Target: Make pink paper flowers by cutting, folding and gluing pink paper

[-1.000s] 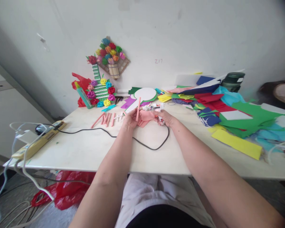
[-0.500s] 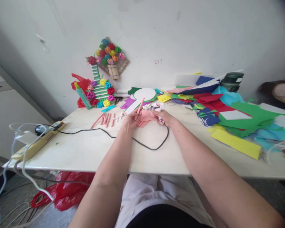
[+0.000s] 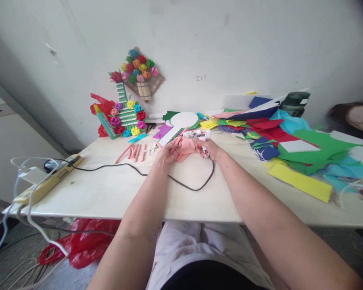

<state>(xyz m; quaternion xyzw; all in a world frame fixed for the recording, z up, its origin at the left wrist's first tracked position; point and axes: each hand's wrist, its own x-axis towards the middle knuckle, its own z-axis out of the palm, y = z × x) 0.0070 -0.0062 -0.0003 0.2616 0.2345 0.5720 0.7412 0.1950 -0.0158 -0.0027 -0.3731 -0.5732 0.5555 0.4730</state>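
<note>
Head view: we find the pink stick (image 3: 179,139), pinched in the left hand (image 3: 168,153) over the table (image 3: 109,189), now tipped down to the glue gun (image 3: 197,135); it stood upright a second ago. The right hand (image 3: 211,150) grips the gun. We judge gluing underway.

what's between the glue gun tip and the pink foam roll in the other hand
Nothing visible. The white glue gun in the right hand points straight at the thin pink foam roll pinched by the left hand; whether they touch is unclear.
</note>
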